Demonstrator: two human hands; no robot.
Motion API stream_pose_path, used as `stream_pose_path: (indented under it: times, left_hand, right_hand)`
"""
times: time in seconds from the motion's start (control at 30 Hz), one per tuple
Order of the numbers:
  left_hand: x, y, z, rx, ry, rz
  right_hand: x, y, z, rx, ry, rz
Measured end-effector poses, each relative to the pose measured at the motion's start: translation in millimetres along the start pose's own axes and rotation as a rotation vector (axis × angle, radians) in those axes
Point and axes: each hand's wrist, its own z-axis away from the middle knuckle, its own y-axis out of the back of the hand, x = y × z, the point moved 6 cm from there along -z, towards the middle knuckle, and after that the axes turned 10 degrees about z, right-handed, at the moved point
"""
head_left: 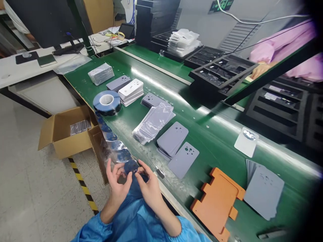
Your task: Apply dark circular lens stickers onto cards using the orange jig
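Observation:
My left hand (pixel 116 183) and my right hand (pixel 149 186) meet at the near edge of the green table (pixel 217 144), over my blue smock. Both pinch the end of a clear liner strip (pixel 113 144) that carries round blue stickers; one blue sticker (pixel 131 165) sits between my fingertips. The strip runs back to a blue roll (pixel 106 102) lying flat on the table. To the right of my hands lie grey phone back covers with camera holes (pixel 183 159) and a small stack of them (pixel 172 138).
An orange jig (pixel 217 203) and a fan of grey covers (pixel 263 193) lie at the right. Clear bags (pixel 153 122), white cover stacks (pixel 131 91) and black trays (pixel 222 72) fill the table. An open cardboard box (pixel 66 132) stands on the floor. A person's hand (pixel 259 70) in a pink sleeve rests across.

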Motion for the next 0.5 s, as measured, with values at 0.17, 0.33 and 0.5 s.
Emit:
stream_pose_path:
  times: [0.17,0.33,0.5]
  left_hand:
    - [14.2,-16.0,-3.8,-0.217,-0.222,-0.296]
    - [20.1,-10.5,-12.3,-0.216,-0.201,-0.305]
    - [20.8,-0.2,-17.4,-0.071,-0.073,-0.239]
  right_hand:
    - [1.7,4.1,-5.7,0.005,-0.045,-0.18]
    - [5.4,2.0,-5.6,-0.01,-0.031,-0.195]
    - [3.1,0.4,-4.6,0.004,0.037,-0.105]
